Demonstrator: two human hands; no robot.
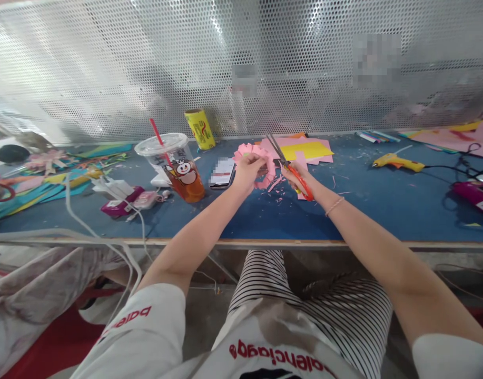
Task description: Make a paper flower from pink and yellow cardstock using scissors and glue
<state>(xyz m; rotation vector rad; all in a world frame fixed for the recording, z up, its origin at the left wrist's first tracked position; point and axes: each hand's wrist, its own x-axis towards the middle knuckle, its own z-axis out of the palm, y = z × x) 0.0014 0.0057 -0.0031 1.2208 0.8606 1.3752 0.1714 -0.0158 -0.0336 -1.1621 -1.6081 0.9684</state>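
Observation:
Pinched between the fingers of my left hand is a pink pleated paper strip, which curves round in a ring-like shape just above the table. My right hand is closed round the orange handles of a pair of scissors. The blades point up and to the left, behind the paper strip, and look slightly apart. Small pink paper scraps lie on the blue table below. Behind my right hand are pink sheets with a yellow sheet of paper on top.
Left of my hands stand a phone, a plastic cup of drink with a red straw, and a yellow can. A yellow glue gun and a purple power strip lie right. Another person's hand holds red-handled scissors at far left.

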